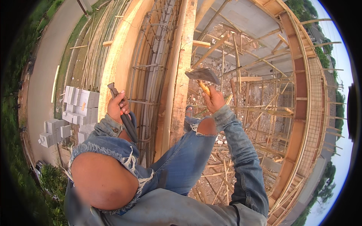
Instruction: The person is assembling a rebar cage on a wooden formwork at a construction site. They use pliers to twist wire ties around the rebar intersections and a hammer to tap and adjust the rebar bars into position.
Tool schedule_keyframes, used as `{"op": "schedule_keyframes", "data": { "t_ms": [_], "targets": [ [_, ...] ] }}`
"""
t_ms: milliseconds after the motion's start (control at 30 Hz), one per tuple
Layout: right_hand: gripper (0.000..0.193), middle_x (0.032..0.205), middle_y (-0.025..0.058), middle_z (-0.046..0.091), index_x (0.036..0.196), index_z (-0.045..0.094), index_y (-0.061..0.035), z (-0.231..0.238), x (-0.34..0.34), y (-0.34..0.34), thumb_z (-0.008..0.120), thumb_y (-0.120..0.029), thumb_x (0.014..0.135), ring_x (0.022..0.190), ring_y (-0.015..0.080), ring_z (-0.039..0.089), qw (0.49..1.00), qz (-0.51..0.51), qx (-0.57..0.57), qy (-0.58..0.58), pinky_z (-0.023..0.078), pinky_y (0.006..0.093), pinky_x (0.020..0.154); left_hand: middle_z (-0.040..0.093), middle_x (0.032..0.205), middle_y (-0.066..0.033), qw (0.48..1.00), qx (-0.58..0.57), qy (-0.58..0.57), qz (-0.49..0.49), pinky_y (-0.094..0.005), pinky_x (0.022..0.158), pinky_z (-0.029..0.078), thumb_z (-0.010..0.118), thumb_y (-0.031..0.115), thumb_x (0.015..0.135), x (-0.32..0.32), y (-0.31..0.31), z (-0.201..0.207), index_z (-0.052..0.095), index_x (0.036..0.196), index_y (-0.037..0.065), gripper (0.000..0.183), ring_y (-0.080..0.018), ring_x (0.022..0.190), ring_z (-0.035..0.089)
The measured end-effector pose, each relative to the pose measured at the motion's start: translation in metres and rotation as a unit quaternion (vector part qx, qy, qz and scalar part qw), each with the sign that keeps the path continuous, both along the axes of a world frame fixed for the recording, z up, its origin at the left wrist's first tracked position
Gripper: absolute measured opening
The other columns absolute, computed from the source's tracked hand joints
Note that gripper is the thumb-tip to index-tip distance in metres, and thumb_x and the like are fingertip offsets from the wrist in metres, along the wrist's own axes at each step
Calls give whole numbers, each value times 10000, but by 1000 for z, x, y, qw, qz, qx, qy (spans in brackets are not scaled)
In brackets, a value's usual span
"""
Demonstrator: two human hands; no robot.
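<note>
My left hand [117, 106] is closed around dark metal pincers [130, 130], whose jaws point away from me beside the left formwork board [122, 45]. In my right hand [214, 101] is a hatchet [203, 74] with a wooden handle and a wide, dark head, raised just right of the narrow timber beam [183, 71]. Between the two boards lies a rebar cage [152, 56] of long bars and bent ties, below and to the right of my left hand. Neither tool visibly touches the wood or the steel.
My bent legs straddle the beam high above rubble-strewn ground. Bamboo and timber props [237, 60] stand below on the right, inside a curved formwork edge [299, 86]. To the left, far down, are stacked pale blocks [81, 100], bamboo poles [100, 45] and a road [49, 67].
</note>
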State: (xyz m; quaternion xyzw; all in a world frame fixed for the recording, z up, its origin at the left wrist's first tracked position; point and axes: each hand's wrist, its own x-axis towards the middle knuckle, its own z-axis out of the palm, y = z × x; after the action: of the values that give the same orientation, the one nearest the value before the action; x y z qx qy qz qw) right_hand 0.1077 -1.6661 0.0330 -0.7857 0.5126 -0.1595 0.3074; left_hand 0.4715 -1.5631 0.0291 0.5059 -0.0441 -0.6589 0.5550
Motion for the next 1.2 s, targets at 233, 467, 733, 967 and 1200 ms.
{"op": "schedule_keyframes", "data": {
  "t_ms": [233,467,733,967,1200],
  "targets": [
    [260,750,244,592,1010,485,-7,-6,5,-2,553,-188,836,707,444,571,978,55,97,178,443,479,611,334,508,47,1000,13,-13,1,-261,389,323,574,300,859,-6,-2,-2,445,680,126,281,-78,406,360],
    [283,701,220,590,1028,494,-11,-13,-15,-3,543,-224,849,677,444,566,984,-35,-136,-114,443,456,563,334,506,63,999,32,-14,-6,-202,367,313,553,285,867,-11,-1,2,435,682,153,256,-51,389,350],
    [282,653,201,550,963,484,-27,-31,1,-1,538,-283,860,600,393,554,996,59,-72,13,439,399,538,340,508,61,999,38,-30,-6,-203,366,311,551,274,868,-11,3,5,437,682,149,251,-55,387,353],
    [265,661,146,565,972,514,17,34,-12,-9,515,-236,892,563,239,555,983,-56,-79,-158,436,331,531,344,512,62,999,49,-16,-9,-203,367,315,560,280,865,-12,1,1,436,688,150,252,-59,385,357],
    [217,706,221,571,987,475,29,46,37,14,476,-144,857,643,395,563,992,-122,11,-19,421,455,584,343,511,62,997,73,-15,-12,-205,365,320,557,283,866,-13,-2,0,433,690,146,255,-61,384,354]
  ]
}}
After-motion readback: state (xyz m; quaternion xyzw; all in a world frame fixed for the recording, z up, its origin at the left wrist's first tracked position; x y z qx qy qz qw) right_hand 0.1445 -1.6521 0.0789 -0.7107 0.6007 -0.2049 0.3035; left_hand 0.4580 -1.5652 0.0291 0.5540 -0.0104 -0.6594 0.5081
